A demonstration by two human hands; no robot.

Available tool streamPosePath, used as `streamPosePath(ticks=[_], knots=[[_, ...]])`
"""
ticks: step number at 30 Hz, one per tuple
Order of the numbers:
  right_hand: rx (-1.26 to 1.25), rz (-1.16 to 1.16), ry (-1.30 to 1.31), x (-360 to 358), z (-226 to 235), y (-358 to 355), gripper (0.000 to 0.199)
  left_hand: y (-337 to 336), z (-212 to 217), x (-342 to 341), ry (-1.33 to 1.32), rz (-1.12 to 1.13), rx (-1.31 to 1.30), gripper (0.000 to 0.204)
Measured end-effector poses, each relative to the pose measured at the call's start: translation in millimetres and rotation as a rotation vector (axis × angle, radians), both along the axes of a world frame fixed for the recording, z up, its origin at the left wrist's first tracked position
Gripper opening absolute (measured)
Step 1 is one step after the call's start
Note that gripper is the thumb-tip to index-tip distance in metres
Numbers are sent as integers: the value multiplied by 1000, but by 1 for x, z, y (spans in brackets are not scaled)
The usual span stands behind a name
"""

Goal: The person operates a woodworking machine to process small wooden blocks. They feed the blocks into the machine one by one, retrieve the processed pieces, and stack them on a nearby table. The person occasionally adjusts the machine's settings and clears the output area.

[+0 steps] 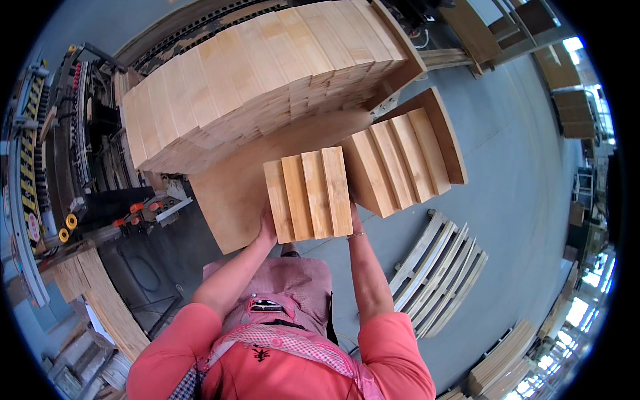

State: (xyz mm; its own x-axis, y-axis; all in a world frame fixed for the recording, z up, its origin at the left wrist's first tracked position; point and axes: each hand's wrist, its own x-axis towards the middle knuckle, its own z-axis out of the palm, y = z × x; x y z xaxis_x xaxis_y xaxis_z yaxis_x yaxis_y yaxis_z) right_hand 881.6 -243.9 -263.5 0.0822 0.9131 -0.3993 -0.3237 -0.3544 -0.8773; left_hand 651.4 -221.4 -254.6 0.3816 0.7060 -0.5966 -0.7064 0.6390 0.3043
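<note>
Between my two hands is a block of light bamboo boards (310,193), made of several columns set side by side with stepped tops. My left hand (268,227) presses on its left side and my right hand (356,220) on its right; most of the fingers are hidden behind the boards. Close to the right of the block, more bamboo boards (400,163) stand in a row against an upright brown panel (445,137). Beyond my hands a long, tall row of the same boards (253,67) rests above a brown sheet (227,207).
At the left stands a machine (93,133) with rails, black parts and red clamps. A slatted wooden pallet (440,273) lies on the grey floor to the right. Wooden planks (100,293) are at lower left, and stacked boards (503,360) at lower right.
</note>
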Motion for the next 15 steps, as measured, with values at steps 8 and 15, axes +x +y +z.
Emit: streamPosePath(ticks=[8, 15], knots=[[31, 119, -126, -42, 15, -40, 53, -58, 8, -39, -9, 80, -28, 42], [-266, -74, 414, -85, 52, -62, 33, -112, 10, -71, -36, 197, 7, 41]])
